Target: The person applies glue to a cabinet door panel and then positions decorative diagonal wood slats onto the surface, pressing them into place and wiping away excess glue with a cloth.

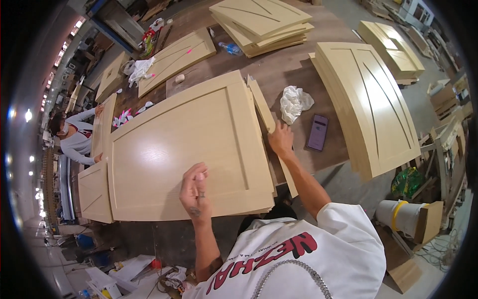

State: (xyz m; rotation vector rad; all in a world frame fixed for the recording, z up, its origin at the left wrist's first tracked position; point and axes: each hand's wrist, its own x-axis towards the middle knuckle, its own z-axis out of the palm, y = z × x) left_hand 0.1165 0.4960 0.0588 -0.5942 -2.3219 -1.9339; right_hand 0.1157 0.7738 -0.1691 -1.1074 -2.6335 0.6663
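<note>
A large pale wooden door panel [174, 144] with a recessed centre lies flat on the dark workbench [294, 65] in front of me. My left hand [195, 192] rests on its near edge, fingers curled, something small pinched at the fingertips; I cannot tell what. My right hand [282, 139] presses on a narrow wooden strip [266, 117] lying along the panel's right side. More panels lie stacked beneath the top one.
A crumpled white cloth [295, 102] and a phone [317, 132] lie right of my hand. Stacks of curved-groove panels [368, 99] sit at right and back [261, 22]. Another person [74, 139] handles a panel at the left. A white bucket [398, 214] stands on the floor.
</note>
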